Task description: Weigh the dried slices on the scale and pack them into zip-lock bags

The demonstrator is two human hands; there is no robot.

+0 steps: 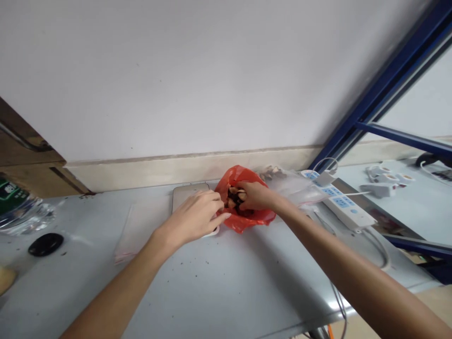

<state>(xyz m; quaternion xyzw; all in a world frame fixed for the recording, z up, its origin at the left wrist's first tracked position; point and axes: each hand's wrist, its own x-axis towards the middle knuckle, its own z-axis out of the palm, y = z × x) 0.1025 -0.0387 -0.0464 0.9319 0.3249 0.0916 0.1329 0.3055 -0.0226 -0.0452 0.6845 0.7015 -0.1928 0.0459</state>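
A red plastic bag stands open on the grey tabletop, with brown dried pieces, possibly mushrooms, inside. My left hand pinches the left side of the bag's rim between thumb and fingers. Reaching into the bag from the right, my right hand has its fingers curled on some of the brown pieces; its fingertips are partly hidden among them. Beneath and behind my left hand lies a flat, pale device with a white edge, mostly covered.
Flat clear plastic bags lie left. Behind my right arm is a clear bag of dried pieces beside a white power strip with cables. A bottle and black lid are far left. A blue frame rises right.
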